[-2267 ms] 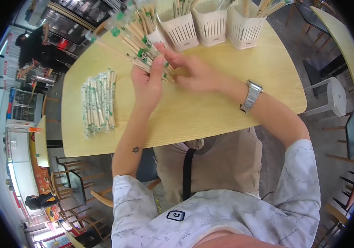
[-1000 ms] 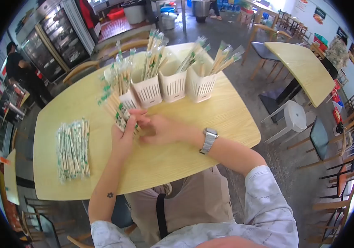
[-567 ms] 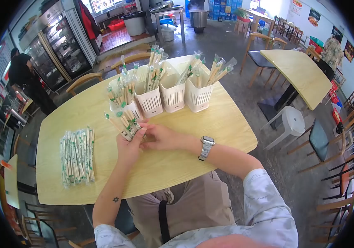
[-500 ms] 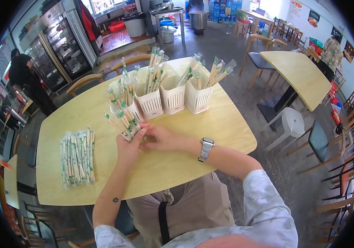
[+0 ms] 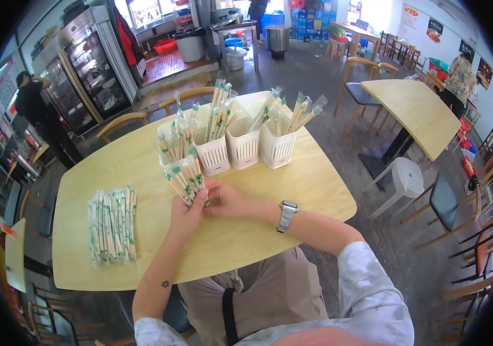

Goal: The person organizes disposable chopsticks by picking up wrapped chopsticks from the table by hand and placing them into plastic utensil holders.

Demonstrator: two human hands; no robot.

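My left hand [image 5: 187,212] is closed around a bundle of paired chopsticks in clear wrappers with green print [image 5: 184,180]. The bundle stands tilted just in front of the leftmost holder, its tops slightly fanned. My right hand [image 5: 229,199], with a watch on its wrist, has its curled fingers against the bundle's right side; its fingertips are partly hidden. Behind the hands, several cream slotted plastic holders [image 5: 212,157] stand in a row with wrapped chopsticks upright in them. To the left, a flat pile of wrapped chopsticks [image 5: 112,226] lies on the wooden table [image 5: 93,173].
Wooden chairs [image 5: 121,123] stand at the table's far side. At right are another table [image 5: 410,109], a white plastic stool [image 5: 402,179] and a dark-seated chair [image 5: 443,202]. A person in black [image 5: 36,109] is near the glass-door fridge [image 5: 88,75]; another person stands at far right.
The bundle's sticks, one of which leaned out to the left, are now closer together. Both hands remain on it. The person in black has raised an arm, and the view has shifted slightly.
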